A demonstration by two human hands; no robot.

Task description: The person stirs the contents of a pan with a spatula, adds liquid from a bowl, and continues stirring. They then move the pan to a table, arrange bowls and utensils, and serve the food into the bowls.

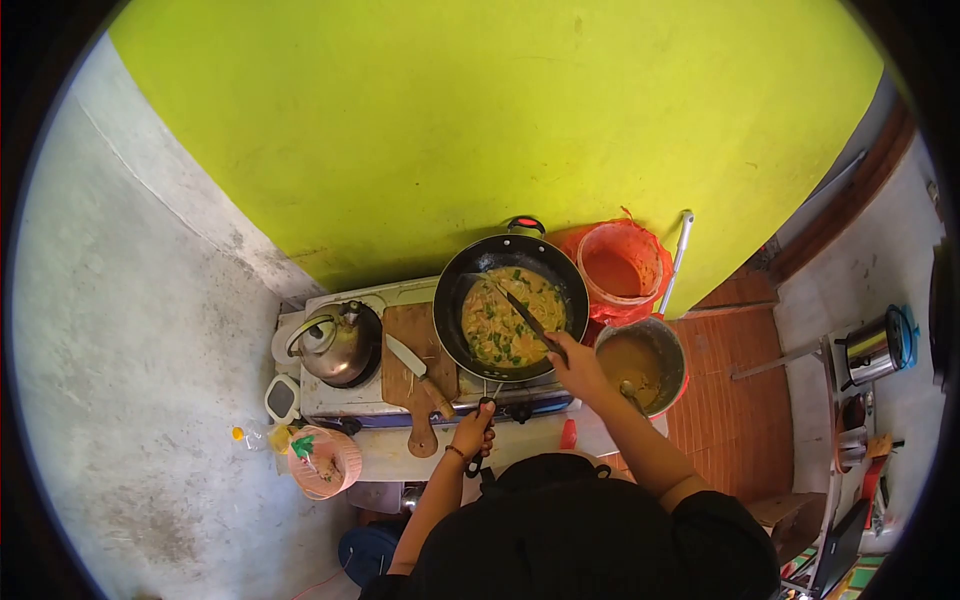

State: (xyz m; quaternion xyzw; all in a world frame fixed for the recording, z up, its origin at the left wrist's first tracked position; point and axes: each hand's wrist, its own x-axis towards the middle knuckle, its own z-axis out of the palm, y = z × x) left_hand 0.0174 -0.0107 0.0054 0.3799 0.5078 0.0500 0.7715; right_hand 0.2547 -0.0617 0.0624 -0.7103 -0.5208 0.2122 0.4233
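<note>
The wok point(511, 306) on the stove point(375, 395) holds noodles with greens; the right hand point(572, 362) grips a spatula point(524, 315) in it, the left hand point(473, 430) clasps its handle. Beside it, a pot point(642, 362) holds what looks like brown sauce.

kettle point(338, 343) on left burner | knife point(407, 355) lying on wooden cutting board point(420, 385) | steel pot point(642, 364) with spoon, right of stove | red bucket point(617, 270) by yellow-green wall point(480, 130) | pink basket point(324, 461) below
</note>
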